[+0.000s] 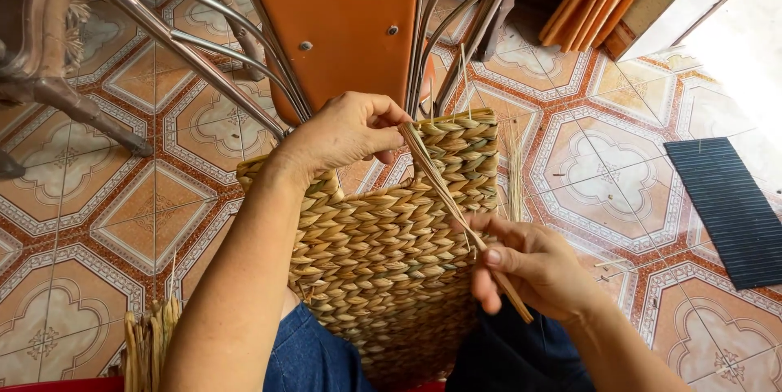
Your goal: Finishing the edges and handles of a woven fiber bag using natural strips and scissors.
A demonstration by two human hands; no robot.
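Tan woven mat (383, 237) lies on lap, straw strand (444, 197) slanting across.

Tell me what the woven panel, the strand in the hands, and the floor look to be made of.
Woven panel: dried plant fibre, likely rush or water hyacinth; matte tan twisted plaits.
Strand, pinched by the left hand and right hand: same dry, flat fibre.
Floor: glazed patterned tile, slightly shiny, with grout lines.

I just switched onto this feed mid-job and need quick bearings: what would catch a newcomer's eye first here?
First, the woven straw panel at centre, resting on the person's lap in blue jeans. The left hand grips its top edge while the right hand pinches a long straw strand running diagonally between them. Behind are the patterned floor tiles and an orange chair back at top centre.
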